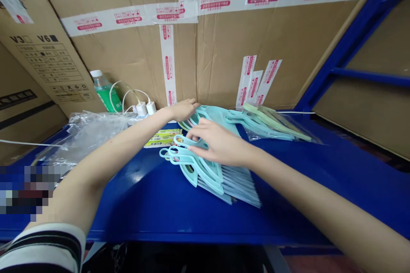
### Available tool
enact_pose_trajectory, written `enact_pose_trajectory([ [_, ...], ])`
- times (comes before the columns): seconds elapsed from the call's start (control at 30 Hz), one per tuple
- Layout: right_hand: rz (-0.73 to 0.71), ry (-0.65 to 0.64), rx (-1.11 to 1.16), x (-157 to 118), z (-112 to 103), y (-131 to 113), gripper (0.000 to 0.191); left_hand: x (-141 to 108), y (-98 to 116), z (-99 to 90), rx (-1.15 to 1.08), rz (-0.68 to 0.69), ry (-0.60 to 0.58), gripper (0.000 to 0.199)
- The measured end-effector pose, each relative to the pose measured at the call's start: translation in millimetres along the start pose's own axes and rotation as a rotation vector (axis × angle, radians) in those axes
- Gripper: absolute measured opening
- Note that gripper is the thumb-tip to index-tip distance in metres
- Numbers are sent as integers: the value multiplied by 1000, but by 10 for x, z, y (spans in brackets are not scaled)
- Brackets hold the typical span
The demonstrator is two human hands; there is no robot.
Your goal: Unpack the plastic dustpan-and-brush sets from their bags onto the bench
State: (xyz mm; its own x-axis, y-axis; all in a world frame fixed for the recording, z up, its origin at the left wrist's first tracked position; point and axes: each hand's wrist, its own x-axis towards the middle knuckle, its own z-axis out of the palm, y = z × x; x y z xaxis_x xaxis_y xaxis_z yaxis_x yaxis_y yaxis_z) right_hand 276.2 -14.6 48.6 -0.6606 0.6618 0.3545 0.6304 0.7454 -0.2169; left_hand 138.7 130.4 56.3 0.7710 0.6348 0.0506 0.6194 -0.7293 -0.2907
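Several mint-green hand brushes (205,166) with pale bristles lie overlapped on the blue table, looped handles toward the left. My right hand (218,141) is over the top one, its fingers and thumb closed around the handle. Behind them lies a mint-green dustpan (223,116). My left hand (184,110) is at the dustpan's left end, fingers bent over its handle; the fingertips are partly hidden. To the right, more mint-green handled pieces (256,123) lie beside a yellow-green one in clear plastic (278,121).
Yellow printed packets (164,138) lie left of the brushes. Clear plastic bags (92,132) cover the table's left side. A green-labelled bottle (107,94) and white chargers (145,108) with cables stand behind. Tall cardboard boxes (128,59) and a blue metal frame (339,47) border the blue table (153,217).
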Motion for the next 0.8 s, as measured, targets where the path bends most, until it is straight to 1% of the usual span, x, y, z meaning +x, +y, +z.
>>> enact_pose_trajectory([
  [0.1,-12,-6,11,120,126,-69,13,-14,6,-21,6,-5,-9,40],
  [0.2,-47,3,60,85,159,-45,22,-28,8,-45,6,-6,-15,41],
  [0.37,-78,50,135,-149,42,116,26,-41,4,-60,22,0,-12,39],
  [0.5,-33,56,149,-308,-97,289,28,-42,48,-68,63,5,5,38],
  [0.57,73,92,56,-387,-202,423,29,-40,90,-85,90,-4,-3,38],
  [0.67,341,223,-201,-544,-390,701,32,-51,164,-129,138,-39,-9,37],
  [0.73,522,212,-367,-662,-491,902,33,-74,216,-166,171,-62,12,36],
  [0.8,694,126,-466,-760,-540,1069,32,-109,274,-201,207,-66,52,35],
])
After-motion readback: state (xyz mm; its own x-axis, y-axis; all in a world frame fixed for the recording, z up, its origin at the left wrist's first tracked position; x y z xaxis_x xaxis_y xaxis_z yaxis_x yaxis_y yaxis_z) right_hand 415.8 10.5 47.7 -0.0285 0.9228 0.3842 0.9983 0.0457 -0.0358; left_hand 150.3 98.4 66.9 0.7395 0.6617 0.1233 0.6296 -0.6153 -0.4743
